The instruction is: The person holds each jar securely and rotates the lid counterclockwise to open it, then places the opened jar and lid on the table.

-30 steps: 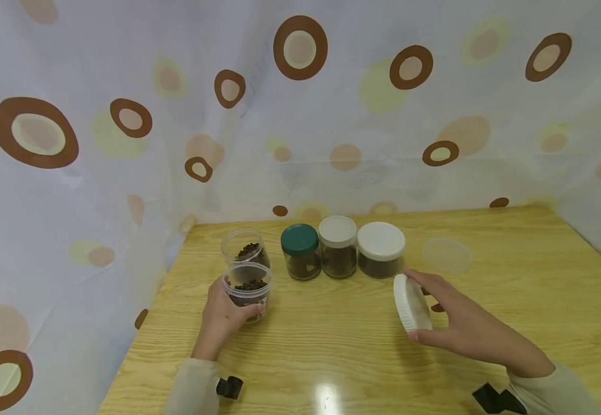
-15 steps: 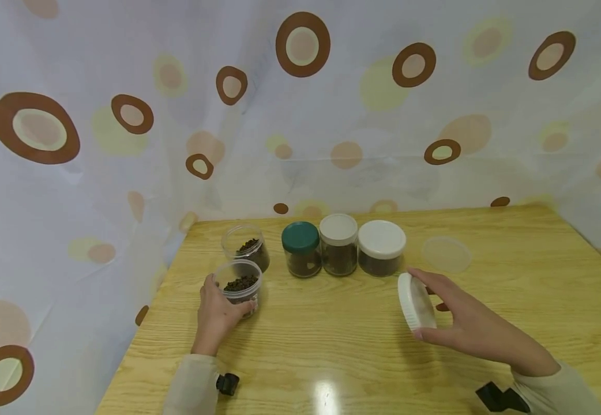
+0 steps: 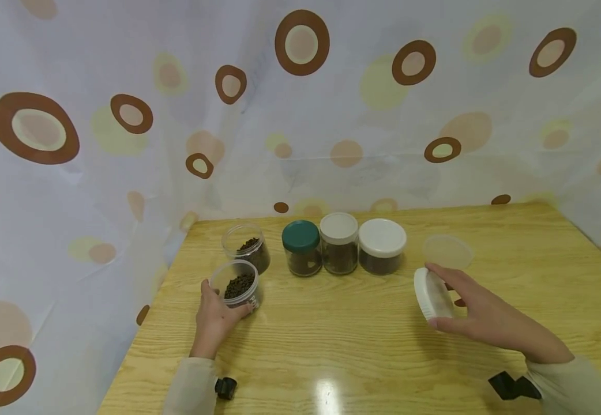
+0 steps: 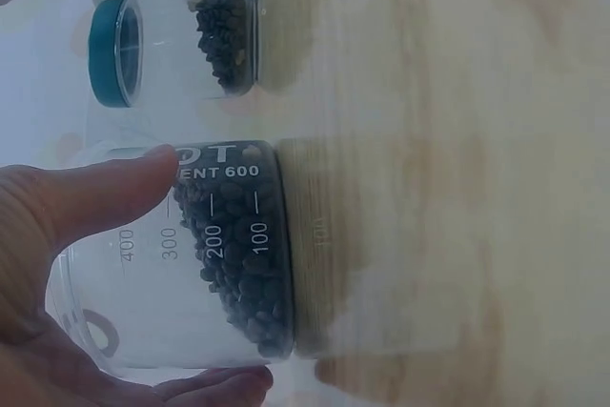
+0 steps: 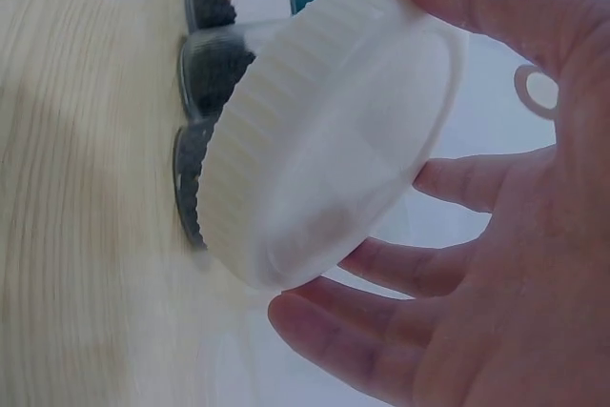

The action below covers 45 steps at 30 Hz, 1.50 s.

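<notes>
While my right grip (image 3: 476,312), holding the ribbed white lid (image 3: 428,297), shifts rightward, it parts further from the graduated jar (image 3: 244,295), still uncovered in my left grip (image 3: 212,318) near another open jar (image 3: 255,259).

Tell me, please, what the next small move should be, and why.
Probably lower the white lid to the table: the right hand holds it tilted, apart from the uncapped jar in the left hand, and near a clear disc lying flat there.

Tabletop workstn: wood tbl (image 3: 342,331), patterned backdrop (image 3: 300,115)
</notes>
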Each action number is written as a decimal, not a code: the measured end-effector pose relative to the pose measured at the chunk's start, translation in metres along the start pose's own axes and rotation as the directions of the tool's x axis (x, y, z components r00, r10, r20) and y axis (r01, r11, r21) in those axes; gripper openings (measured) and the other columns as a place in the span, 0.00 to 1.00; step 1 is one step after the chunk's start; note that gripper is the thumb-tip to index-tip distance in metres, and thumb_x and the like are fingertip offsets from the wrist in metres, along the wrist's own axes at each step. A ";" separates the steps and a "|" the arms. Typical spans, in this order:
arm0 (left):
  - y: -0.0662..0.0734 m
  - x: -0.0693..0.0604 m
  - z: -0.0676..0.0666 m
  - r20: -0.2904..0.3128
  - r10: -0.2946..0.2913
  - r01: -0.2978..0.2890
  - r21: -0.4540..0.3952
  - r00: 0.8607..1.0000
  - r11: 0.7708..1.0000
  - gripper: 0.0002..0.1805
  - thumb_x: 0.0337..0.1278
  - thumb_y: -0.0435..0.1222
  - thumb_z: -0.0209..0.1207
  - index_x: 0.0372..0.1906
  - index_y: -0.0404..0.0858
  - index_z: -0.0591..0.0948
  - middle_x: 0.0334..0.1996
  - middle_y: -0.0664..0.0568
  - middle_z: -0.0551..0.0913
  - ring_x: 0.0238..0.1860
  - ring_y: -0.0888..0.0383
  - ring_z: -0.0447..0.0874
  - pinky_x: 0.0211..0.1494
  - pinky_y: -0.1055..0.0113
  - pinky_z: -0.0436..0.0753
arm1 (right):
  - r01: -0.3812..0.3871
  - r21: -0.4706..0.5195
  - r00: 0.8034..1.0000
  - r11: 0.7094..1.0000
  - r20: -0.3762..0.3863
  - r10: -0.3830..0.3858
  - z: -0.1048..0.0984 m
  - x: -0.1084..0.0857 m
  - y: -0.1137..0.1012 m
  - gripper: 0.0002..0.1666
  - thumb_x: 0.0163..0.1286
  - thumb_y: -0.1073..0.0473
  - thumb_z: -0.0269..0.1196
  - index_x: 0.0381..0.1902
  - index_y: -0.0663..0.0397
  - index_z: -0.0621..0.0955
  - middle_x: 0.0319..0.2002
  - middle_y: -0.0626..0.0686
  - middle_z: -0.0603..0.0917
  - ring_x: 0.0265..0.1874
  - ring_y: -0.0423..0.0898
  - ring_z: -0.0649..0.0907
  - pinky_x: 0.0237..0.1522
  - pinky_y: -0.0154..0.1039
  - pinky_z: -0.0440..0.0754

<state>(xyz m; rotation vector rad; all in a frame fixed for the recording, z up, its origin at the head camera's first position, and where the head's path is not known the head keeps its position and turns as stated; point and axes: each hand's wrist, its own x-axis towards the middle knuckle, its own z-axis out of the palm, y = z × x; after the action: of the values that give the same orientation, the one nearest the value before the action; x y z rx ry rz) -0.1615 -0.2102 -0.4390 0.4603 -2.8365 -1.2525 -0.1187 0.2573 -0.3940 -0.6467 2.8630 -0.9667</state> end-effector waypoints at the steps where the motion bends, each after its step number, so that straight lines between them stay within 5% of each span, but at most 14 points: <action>1: 0.000 0.000 0.000 0.002 0.000 0.000 0.000 1.000 1.000 0.63 0.48 0.44 0.73 0.77 0.31 0.40 0.69 0.28 0.64 0.66 0.28 0.67 0.65 0.35 0.70 | -0.005 0.003 1.000 1.000 0.003 0.005 -0.001 0.000 0.002 0.54 0.64 0.47 0.69 0.78 0.54 0.54 0.69 0.64 0.66 0.56 0.58 0.77 0.43 0.44 0.82; 8: 0.001 -0.003 -0.002 -0.001 0.009 -0.009 0.033 1.000 0.999 0.68 0.48 0.46 0.73 0.77 0.31 0.33 0.71 0.23 0.57 0.66 0.24 0.64 0.63 0.33 0.71 | -0.051 0.012 0.998 0.999 0.025 0.050 -0.001 -0.001 0.017 0.55 0.64 0.47 0.69 0.78 0.60 0.52 0.68 0.69 0.64 0.58 0.65 0.75 0.44 0.55 0.82; 11: 0.003 -0.011 -0.005 -0.039 0.050 -0.047 0.078 0.998 0.996 0.69 0.48 0.47 0.73 0.77 0.30 0.33 0.72 0.22 0.52 0.69 0.23 0.59 0.65 0.32 0.68 | -0.079 -0.059 0.997 0.995 0.017 0.080 -0.002 -0.002 0.024 0.57 0.62 0.44 0.70 0.77 0.62 0.54 0.67 0.72 0.65 0.57 0.68 0.76 0.44 0.58 0.82; 16: 0.013 -0.033 -0.010 -0.140 0.139 -0.130 0.071 0.980 0.989 0.56 0.56 0.46 0.67 0.77 0.29 0.46 0.73 0.27 0.55 0.72 0.28 0.55 0.68 0.33 0.64 | -0.122 -0.211 0.992 0.970 -0.005 0.124 -0.005 0.002 0.044 0.60 0.56 0.41 0.73 0.74 0.68 0.59 0.61 0.80 0.67 0.52 0.74 0.77 0.43 0.64 0.80; 20: 0.021 -0.046 -0.012 -0.254 0.207 -0.212 0.007 0.945 0.977 0.41 0.61 0.42 0.63 0.74 0.31 0.60 0.71 0.33 0.63 0.71 0.33 0.58 0.68 0.35 0.64 | -0.158 -0.282 0.987 0.946 -0.016 0.160 -0.006 0.006 0.059 0.60 0.53 0.41 0.74 0.72 0.71 0.62 0.58 0.83 0.67 0.48 0.78 0.76 0.40 0.65 0.79; 24: 0.027 -0.053 -0.009 -0.360 0.309 -0.334 -0.008 0.880 0.942 0.32 0.60 0.38 0.65 0.67 0.32 0.70 0.67 0.37 0.71 0.68 0.37 0.63 0.68 0.39 0.65 | -0.158 -0.324 0.987 0.933 -0.018 0.161 -0.005 0.010 0.068 0.59 0.52 0.42 0.75 0.70 0.71 0.64 0.57 0.82 0.68 0.49 0.81 0.73 0.41 0.68 0.76; 27: 0.032 -0.057 -0.005 -0.397 0.376 -0.410 -0.002 0.837 0.912 0.28 0.57 0.35 0.66 0.62 0.32 0.74 0.63 0.37 0.74 0.66 0.38 0.67 0.65 0.39 0.68 | -0.170 -0.324 0.985 0.931 -0.017 0.174 -0.004 0.014 0.072 0.58 0.51 0.43 0.76 0.69 0.73 0.64 0.57 0.82 0.68 0.50 0.82 0.72 0.41 0.69 0.75; 29: 0.034 -0.059 -0.002 -0.394 0.405 -0.439 0.002 0.825 0.898 0.27 0.55 0.34 0.67 0.61 0.32 0.75 0.61 0.37 0.76 0.65 0.38 0.69 0.64 0.39 0.70 | -0.190 -0.319 0.981 0.929 -0.017 0.195 -0.002 0.016 0.074 0.58 0.52 0.43 0.76 0.68 0.73 0.64 0.57 0.83 0.67 0.50 0.82 0.71 0.41 0.68 0.75; 38: 0.038 -0.063 0.004 -0.305 0.421 -0.442 0.000 0.854 0.897 0.24 0.57 0.35 0.66 0.59 0.35 0.78 0.60 0.40 0.79 0.63 0.41 0.73 0.62 0.40 0.72 | -0.248 -0.293 0.968 0.923 -0.035 0.249 0.005 0.022 0.086 0.54 0.52 0.42 0.75 0.65 0.73 0.67 0.59 0.83 0.66 0.51 0.83 0.68 0.42 0.69 0.74; 45: 0.035 -0.063 0.006 -0.269 0.431 -0.444 0.012 0.862 0.896 0.24 0.57 0.36 0.66 0.59 0.35 0.78 0.60 0.40 0.79 0.64 0.40 0.72 0.64 0.40 0.71 | -0.259 -0.294 0.965 0.920 -0.051 0.256 0.007 0.022 0.090 0.54 0.52 0.43 0.75 0.65 0.73 0.68 0.59 0.83 0.66 0.51 0.83 0.68 0.42 0.70 0.73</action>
<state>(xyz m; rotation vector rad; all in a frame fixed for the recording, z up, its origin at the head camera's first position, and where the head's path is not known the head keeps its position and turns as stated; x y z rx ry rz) -0.1115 -0.1668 -0.4104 -0.0283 -2.4787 -1.0731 -0.1711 0.3091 -0.4504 -0.2632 3.0296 -0.5078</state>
